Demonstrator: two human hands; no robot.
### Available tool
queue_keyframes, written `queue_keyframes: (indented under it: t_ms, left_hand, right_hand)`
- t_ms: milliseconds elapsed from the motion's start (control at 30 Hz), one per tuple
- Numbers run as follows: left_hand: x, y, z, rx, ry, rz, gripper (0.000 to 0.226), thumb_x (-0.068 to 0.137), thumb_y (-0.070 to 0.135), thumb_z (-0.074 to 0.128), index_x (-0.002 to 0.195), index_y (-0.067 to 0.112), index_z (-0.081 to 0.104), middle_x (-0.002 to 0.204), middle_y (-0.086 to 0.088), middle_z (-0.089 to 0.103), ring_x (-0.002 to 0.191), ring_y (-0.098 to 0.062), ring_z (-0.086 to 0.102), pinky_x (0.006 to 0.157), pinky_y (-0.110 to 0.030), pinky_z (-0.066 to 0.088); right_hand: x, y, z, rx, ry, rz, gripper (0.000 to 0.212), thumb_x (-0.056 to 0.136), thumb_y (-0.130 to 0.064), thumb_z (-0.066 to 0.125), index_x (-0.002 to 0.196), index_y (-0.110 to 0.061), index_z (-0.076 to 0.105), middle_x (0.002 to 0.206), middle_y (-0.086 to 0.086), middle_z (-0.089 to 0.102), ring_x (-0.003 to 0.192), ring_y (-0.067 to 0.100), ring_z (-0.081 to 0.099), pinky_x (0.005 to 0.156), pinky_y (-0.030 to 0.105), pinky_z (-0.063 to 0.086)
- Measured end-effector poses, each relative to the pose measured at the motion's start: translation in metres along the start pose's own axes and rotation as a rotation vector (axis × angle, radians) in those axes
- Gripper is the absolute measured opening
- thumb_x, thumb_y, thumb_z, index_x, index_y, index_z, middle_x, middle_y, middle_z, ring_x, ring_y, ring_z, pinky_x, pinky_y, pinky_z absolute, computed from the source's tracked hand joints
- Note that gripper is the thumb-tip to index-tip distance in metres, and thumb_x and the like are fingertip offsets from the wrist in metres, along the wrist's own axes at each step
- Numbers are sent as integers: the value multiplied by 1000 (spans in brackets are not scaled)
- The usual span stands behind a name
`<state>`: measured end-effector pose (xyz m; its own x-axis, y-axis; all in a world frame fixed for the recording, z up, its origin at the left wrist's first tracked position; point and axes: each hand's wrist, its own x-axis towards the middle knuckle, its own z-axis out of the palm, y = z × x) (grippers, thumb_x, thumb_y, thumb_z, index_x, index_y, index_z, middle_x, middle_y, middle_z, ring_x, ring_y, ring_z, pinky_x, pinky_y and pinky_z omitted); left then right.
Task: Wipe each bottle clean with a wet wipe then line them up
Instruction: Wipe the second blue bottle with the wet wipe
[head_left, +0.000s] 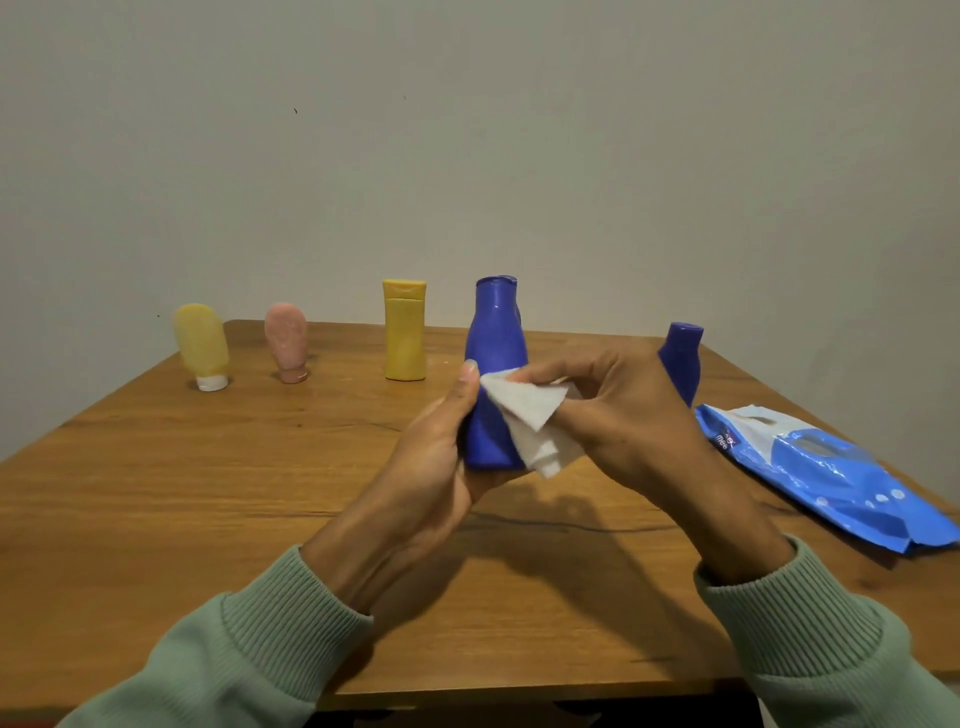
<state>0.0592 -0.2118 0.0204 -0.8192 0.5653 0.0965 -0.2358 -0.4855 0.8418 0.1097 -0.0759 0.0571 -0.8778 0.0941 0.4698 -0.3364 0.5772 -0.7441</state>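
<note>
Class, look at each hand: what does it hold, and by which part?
The left hand grips the large blue bottle by its lower body. The right hand pinches the white wipe by its upper part.

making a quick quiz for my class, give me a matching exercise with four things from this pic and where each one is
Column one:
1. large blue bottle
2. square yellow bottle
3. wet wipe
4. wipes pack

Column two:
A. lies flat on the right side of the table
B. gripped by the left hand
C. pinched by the right hand
D. stands upright alone at the back of the table

Pairs: 1-B, 2-D, 3-C, 4-A
</note>
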Motion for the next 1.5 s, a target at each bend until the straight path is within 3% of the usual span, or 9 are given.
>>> queue_keyframes:
  t_ms: [100,233,500,700,800,867,1000,1133,1500]
  left_hand:
    - [1,-1,-2,78,22,4,43,96,39,41,119,7,57,109,-15,69,89,-25,70,73,-45,60]
    - [-4,-4,-1,190,-75,20,44,96,40,41,124,10,57,106,-16,70,84,-29,69,65,-44,59]
    - [-8,-7,-4,428,-210,-28,42,98,45,34,126,17,50,108,-14,71,80,-24,65,68,-39,55]
    - [-5,-3,-2,224,-103,20,39,97,40,37,118,15,59,97,-12,71,76,-24,67,64,-39,56]
    - [1,0,-5,20,9,-12,39,97,38,40,114,9,59,106,-17,71,88,-23,69,80,-43,57]
    - [2,1,-5,2,16,-22,47,93,41,43,121,5,56,113,-20,68,92,-26,68,80,-45,57]
    - [-4,0,-3,177,-105,-21,44,98,39,37,122,9,57,93,-16,67,69,-27,64,58,-39,54]
    - [-7,-1,-4,232,-160,-61,47,97,42,37,127,9,53,87,-11,69,71,-26,63,60,-37,56]
    - [2,3,-3,-77,81,-42,49,96,41,43,125,2,55,119,-23,65,98,-27,66,78,-40,58]
  right_hand:
    - [0,-1,1,-94,-59,-29,20,77,-16,75,96,-23,74,93,-8,68,86,7,64,70,20,55]
    - [2,3,2,78,153,-42,14,78,-20,75,92,-22,75,88,-7,70,81,7,66,67,20,55]
    - [8,11,-8,30,447,-103,17,82,-19,72,98,-16,73,92,-4,70,84,5,65,65,13,51]
    - [0,2,1,50,111,-73,20,78,-20,72,95,-30,70,93,-11,66,86,1,61,64,13,50]
    - [-1,4,10,-130,-41,-58,26,77,-16,75,101,-25,72,97,-8,67,90,5,61,73,18,53]
    - [-1,5,10,-124,-44,-80,25,76,-16,76,100,-24,72,96,-8,68,90,6,62,74,19,54]
    - [1,7,6,111,201,-89,15,78,-20,74,93,-21,74,89,-7,69,82,6,65,65,17,52]
    - [4,14,5,33,336,-78,21,81,-15,72,102,-18,71,98,-4,68,87,4,64,66,14,52]
    - [-4,4,14,-134,3,-119,27,76,-12,75,102,-21,71,97,-7,65,90,4,60,75,12,51]
